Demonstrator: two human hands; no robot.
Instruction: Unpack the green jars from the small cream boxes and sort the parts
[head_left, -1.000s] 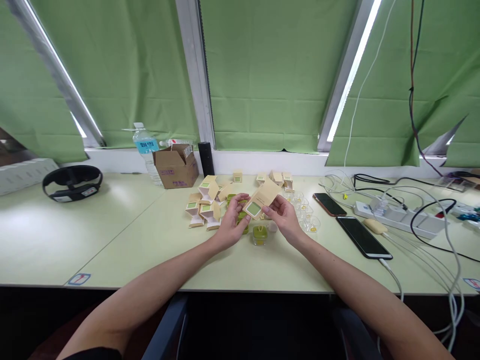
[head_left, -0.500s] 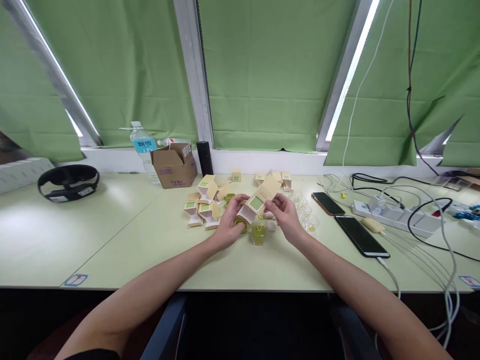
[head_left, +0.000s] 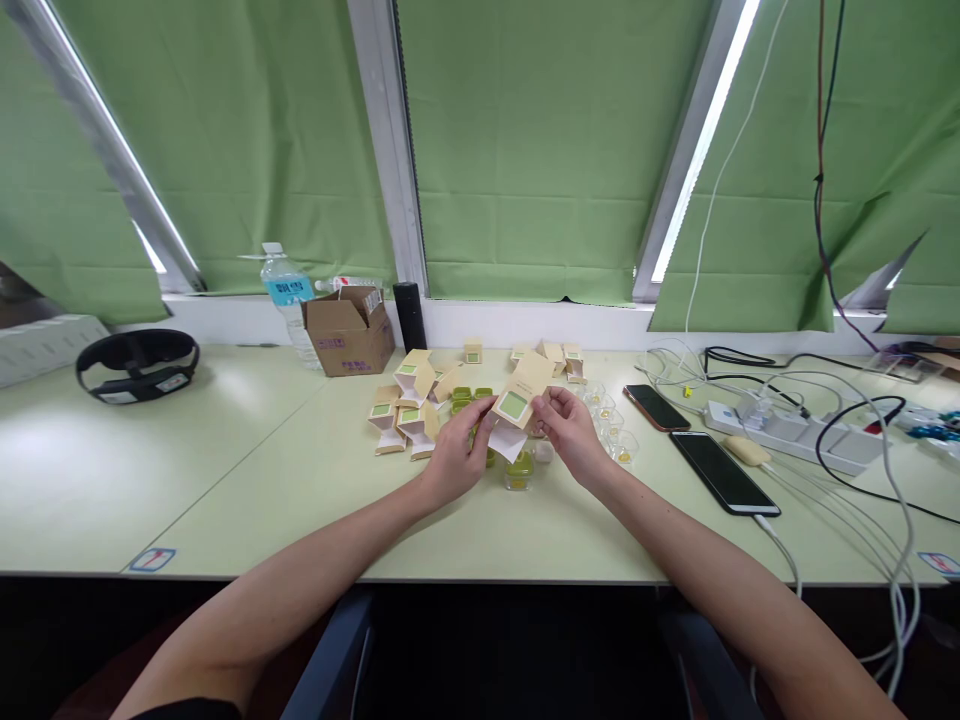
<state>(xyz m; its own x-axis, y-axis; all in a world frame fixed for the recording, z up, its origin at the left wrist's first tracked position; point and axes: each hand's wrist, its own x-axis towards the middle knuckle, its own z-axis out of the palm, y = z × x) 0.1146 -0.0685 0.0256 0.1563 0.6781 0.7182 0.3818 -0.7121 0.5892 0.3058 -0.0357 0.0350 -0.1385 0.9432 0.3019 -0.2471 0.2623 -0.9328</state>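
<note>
Between both hands I hold a small yellow paper box (head_left: pixel 525 380) with a green square on its face; its flaps hang open and show a white inside. My left hand (head_left: pixel 457 450) pinches its left edge. My right hand (head_left: pixel 566 425) grips the right edge with thumb and fingers. Just below the box stands a small clear jar with a green lid (head_left: pixel 519 470), a whitish round piece (head_left: pixel 544 453) beside it. More green lids (head_left: pixel 461 395) show behind my left hand, partly covered. Clear little cups (head_left: pixel 615 435) sit to the right of my right hand.
Several opened paper boxes (head_left: pixel 409 410) lie left of my hands, others (head_left: pixel 551 353) at the back. A carton (head_left: pixel 349 335) and water bottle (head_left: pixel 289 295) stand back left, a black headset (head_left: pixel 139 365) far left. Phones (head_left: pixel 724 470), a power strip (head_left: pixel 795 435) and cables lie right.
The paper box has turned more upright, and its white inner flap now hangs lower, toward the jar. My left hand has shifted slightly down, uncovering more green lids behind it.
</note>
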